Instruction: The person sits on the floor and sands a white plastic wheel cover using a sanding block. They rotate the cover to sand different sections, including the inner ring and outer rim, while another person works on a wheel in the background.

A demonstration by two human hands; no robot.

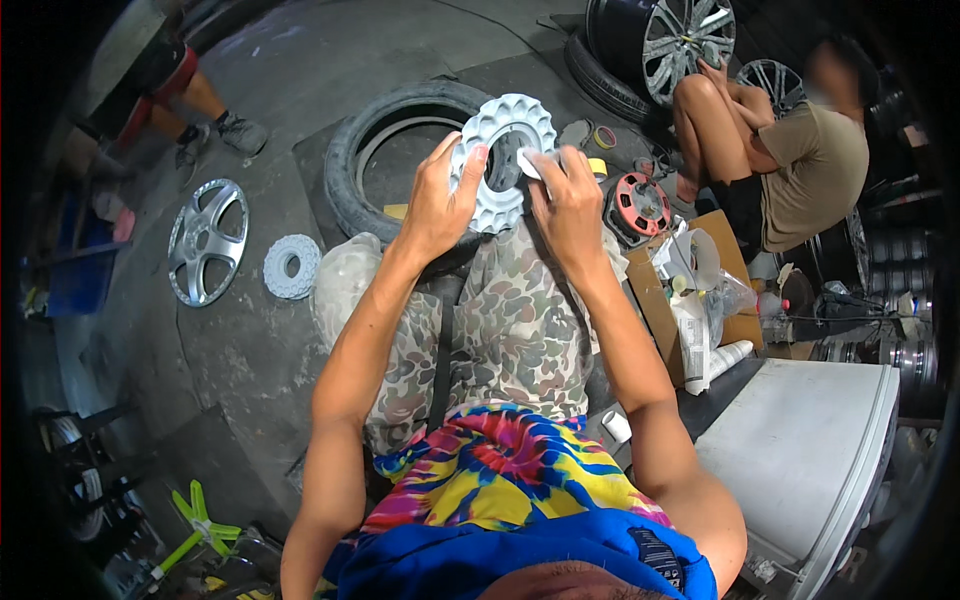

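Dark floor (250,345) below, scalloped grey ring (505,112) between both hands (432,207) (569,198)

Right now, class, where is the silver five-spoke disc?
In the head view, the silver disc lies on the floor at left, just left of the smaller pale ring.

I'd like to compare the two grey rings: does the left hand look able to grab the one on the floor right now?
Probably not just now: the left hand is busy holding the other grey ring. Once freed, it likely could: the floor ring lies uncovered beside the left knee.
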